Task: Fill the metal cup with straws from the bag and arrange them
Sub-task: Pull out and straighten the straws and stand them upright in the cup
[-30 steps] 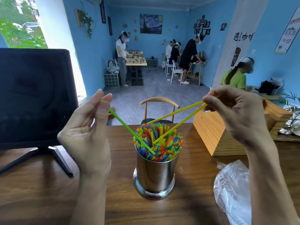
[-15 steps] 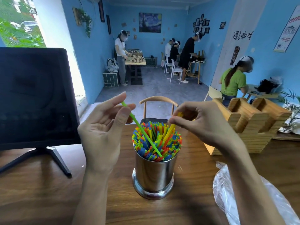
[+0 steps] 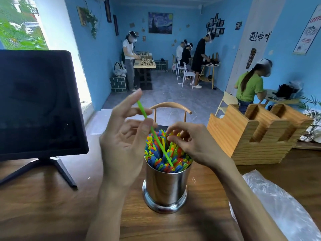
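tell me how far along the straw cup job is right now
Mostly done: the metal cup is packed with coloured straws, and the plastic bag lies flat on the table; whether it is empty I cannot tell. In hand: the left hand pinches a green straw slanting into the bundle, while the right hand fingers the straw tops. Left: seating that straw and evening the bundle.

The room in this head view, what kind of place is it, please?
Probably a café-style room used for practising table tasks. A cup of straws stands on a wooden table beside a wooden rack, and people at the back work at tables under wall pictures.
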`<state>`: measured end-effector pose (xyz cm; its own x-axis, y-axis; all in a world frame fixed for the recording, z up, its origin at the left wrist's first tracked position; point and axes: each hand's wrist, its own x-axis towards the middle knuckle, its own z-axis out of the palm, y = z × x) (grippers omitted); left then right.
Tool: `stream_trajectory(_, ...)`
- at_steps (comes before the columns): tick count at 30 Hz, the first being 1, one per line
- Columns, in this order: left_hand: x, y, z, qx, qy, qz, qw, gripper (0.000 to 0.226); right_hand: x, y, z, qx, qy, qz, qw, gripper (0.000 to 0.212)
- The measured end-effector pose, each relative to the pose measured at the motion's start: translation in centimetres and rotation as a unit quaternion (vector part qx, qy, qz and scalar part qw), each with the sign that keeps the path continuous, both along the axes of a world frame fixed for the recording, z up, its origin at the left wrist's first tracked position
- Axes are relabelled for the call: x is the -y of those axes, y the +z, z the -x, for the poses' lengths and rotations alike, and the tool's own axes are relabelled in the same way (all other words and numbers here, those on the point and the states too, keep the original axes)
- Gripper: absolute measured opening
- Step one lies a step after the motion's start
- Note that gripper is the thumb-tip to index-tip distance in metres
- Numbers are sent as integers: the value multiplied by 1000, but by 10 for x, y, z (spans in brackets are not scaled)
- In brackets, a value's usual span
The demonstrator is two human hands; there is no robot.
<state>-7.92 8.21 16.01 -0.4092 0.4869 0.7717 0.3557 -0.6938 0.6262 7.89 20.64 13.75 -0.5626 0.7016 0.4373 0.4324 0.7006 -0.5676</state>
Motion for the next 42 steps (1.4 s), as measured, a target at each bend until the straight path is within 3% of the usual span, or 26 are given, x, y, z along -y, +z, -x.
stream_trajectory(3, -5, -4, 3, 10, -5, 38, 999, 48, 1, -4, 1, -4, 15, -5, 1000, 9)
stream_trajectory(7, 1, 4, 2, -2, 26, -39, 999, 47, 2, -5, 0, -1, 14, 16, 1000, 17)
stream_trajectory(10, 0, 0, 6, -24, 58, -29, 998, 49, 4, -6, -1, 0, 14, 21, 1000, 19)
stream_trajectory(14, -7, -9, 9, -103, 48, 124, 986, 47, 7, -6, -1, -1, 19, 34, 999, 22)
stream_trajectory(16, -12, -14, 10, -166, 20, 214, 962, 31, 8, -6, -1, -3, 23, 26, 999, 26)
stream_trajectory(20, -18, -21, 16, -266, 22, 289, 919, 3, 7, -7, -2, -1, 28, 16, 999, 19)
stream_trajectory(23, -17, -22, 21, -268, 8, 336, 903, 9, 7, -9, -2, -4, 20, 26, 999, 16)
stream_trajectory(28, -8, -14, 26, -294, -15, 334, 895, 23, 7, -10, -2, 1, 17, 30, 999, 18)
stream_trajectory(33, -2, -15, 30, -397, -28, 393, 829, 39, 8, -10, -2, 9, 13, 41, 999, 19)
stream_trajectory(42, -5, -18, 31, -386, -24, 375, 843, 30, 12, -9, -2, 15, 9, 48, 999, 21)
